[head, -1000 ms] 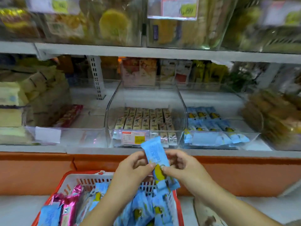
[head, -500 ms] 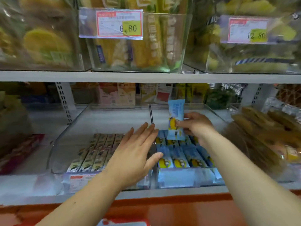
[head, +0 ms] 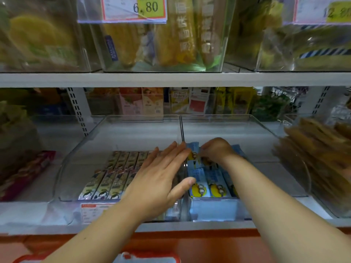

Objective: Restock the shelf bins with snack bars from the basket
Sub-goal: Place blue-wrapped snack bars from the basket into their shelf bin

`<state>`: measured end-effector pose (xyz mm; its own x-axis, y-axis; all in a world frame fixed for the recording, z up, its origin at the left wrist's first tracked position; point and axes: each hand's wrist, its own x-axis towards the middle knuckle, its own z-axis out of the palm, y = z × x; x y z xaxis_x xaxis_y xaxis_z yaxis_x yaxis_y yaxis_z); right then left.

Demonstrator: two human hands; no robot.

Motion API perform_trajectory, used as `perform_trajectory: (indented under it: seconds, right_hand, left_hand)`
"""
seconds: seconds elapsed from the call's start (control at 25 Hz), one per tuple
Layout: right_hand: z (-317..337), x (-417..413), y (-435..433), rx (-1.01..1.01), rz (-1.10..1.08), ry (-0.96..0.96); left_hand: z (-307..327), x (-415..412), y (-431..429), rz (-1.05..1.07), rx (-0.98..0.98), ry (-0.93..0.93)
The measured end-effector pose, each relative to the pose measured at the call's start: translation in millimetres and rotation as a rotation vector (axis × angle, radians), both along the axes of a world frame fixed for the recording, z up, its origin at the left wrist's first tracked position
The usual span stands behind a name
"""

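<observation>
Over the right bin point(head: 266, 128) the right hand point(head: 215, 151) pinches a light, crinkly, probably slippery bar point(head: 192, 148) by its edge, while the left hand point(head: 161, 179) is spread flat just beside.

Two hands point(head: 157, 179) point(head: 216, 150), one held bar point(head: 192, 148), one basket point(head: 148, 257)

This is a shop, in a packaged-snack aisle. White metal shelves point(head: 171, 79) on slotted uprights point(head: 76, 111) carry clear plastic bins point(head: 228, 118) open toward the aisle. Each bin is stocked with rows of one product: blue-wrapped snack bars point(head: 212, 177) in one, patterned bars point(head: 106, 185) in the next. Printed price tags point(head: 133, 8) reading 6,80 and 12,80 front the upper bins, and a smaller label point(head: 91, 211) fronts a lower one. The red rim of a shopping basket point(head: 174, 258) shows below.
</observation>
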<state>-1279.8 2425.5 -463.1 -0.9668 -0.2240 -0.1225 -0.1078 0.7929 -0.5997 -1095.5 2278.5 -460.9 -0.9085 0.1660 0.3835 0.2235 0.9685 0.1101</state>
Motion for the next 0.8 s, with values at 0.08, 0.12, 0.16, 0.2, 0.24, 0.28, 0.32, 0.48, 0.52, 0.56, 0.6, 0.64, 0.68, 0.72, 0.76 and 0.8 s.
perform_trajectory:
  seconds: [0.08, 0.12, 0.16, 0.2, 0.24, 0.28, 0.32, 0.48, 0.52, 0.56, 0.6, 0.64, 0.68, 0.72, 0.76, 0.8]
  right_hand:
    - [19.8, 17.3, 7.1, -0.171, -0.074, 0.158]
    - [33.8, 29.5, 8.6, -0.311, -0.095, 0.224]
    - [47.0, 46.3, 9.3, -0.461, -0.077, 0.295]
    - [57.7, 67.4, 10.7, -0.597, -0.029, 0.396]
    - [65.1, 92.7, 12.8, -0.697, 0.033, 0.510]
    - [65.0, 123.5, 14.4, -0.751, 0.112, 0.604]
    - [56.5, 154.3, 17.4, -0.769, 0.210, 0.653]
    - [-33.6, 254.9, 9.9, -0.512, 0.538, 0.322]
    - [-63.2, 270.8, 1.6, -0.393, 0.551, 0.169]
    - [-93.7, 282.5, -6.7, -0.289, 0.529, -0.003]
    - [-123.3, 291.6, -15.8, -0.204, 0.477, -0.179]
    - [-149.5, 297.7, -24.4, -0.152, 0.414, -0.334]
    - [-171.8, 302.4, -33.5, -0.137, 0.348, -0.452]
    - [-188.4, 305.4, -42.0, -0.154, 0.275, -0.532]
    - [-200.0, 307.3, -51.4, -0.184, 0.204, -0.587]
    - [-208.2, 309.4, -61.5, -0.206, 0.148, -0.622]
  left_hand:
    - [9.1, 8.0, 3.2, -0.012, 0.057, 0.009]
    - [14.4, 16.4, 3.1, -0.021, 0.089, 0.051]
    - [17.5, 29.6, 1.5, -0.035, 0.117, 0.118]
    - [16.7, 47.3, -1.8, -0.049, 0.149, 0.188]
    - [11.1, 67.1, -7.4, -0.061, 0.185, 0.239]
    - [-0.5, 91.5, -15.0, -0.052, 0.221, 0.258]
    - [-17.0, 116.0, -22.6, -0.017, 0.250, 0.249]
    - [-95.6, 198.6, -48.8, 0.249, 0.365, -0.101]
    - [-115.8, 213.8, -54.3, 0.313, 0.377, -0.221]
    - [-134.3, 227.8, -60.0, 0.371, 0.385, -0.321]
    - [-150.0, 242.3, -64.8, 0.415, 0.393, -0.401]
    - [-162.1, 254.3, -68.0, 0.441, 0.409, -0.470]
    - [-171.9, 265.2, -70.0, 0.449, 0.424, -0.522]
    - [-179.6, 273.5, -71.1, 0.440, 0.428, -0.552]
    - [-184.9, 279.5, -71.7, 0.429, 0.421, -0.565]
    - [-188.2, 283.7, -71.5, 0.428, 0.409, -0.562]
